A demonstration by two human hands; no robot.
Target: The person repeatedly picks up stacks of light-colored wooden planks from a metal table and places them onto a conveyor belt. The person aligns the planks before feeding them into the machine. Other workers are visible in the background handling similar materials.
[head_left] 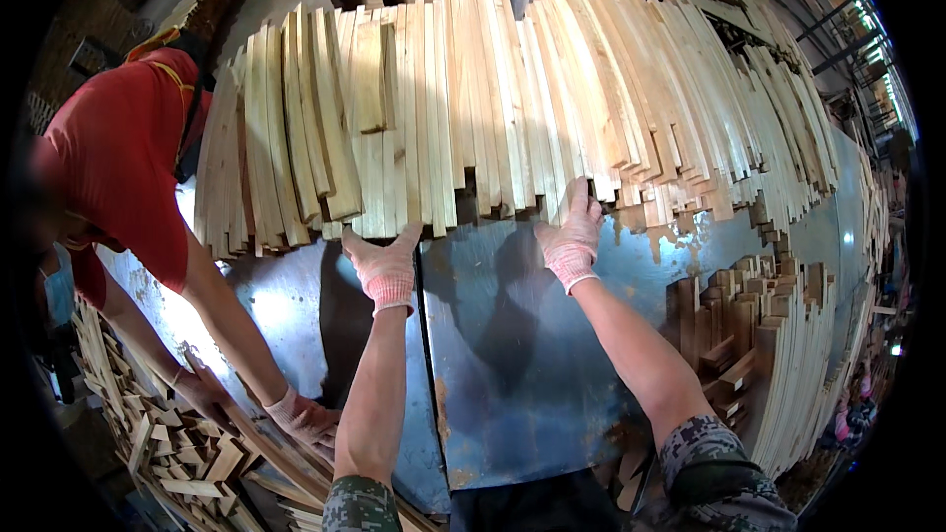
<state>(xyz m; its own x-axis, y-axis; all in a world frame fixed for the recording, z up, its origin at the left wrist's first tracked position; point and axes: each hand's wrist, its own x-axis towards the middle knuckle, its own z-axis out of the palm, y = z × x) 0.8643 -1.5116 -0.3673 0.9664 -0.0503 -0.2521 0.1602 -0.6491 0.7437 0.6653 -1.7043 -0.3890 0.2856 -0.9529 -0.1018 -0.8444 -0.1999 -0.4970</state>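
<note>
A wide row of pale wooden strips lies side by side on a blue-grey metal table, with uneven near ends. My left hand, in a pale pinkish work glove, touches the near ends left of centre. Its thumb is spread away from the fingers, which are partly hidden at the strips. Further right, my right hand, gloved alike, has its fingers stretched up against the strip ends and its thumb apart. Neither hand is closed round a strip. A short wooden piece lies on top of the row.
Beside me on the left, a person in a red shirt bends over, a gloved hand near long strips. Offcuts are heaped at lower left. More stacked strips stand at right on the metal table, which has a dark seam.
</note>
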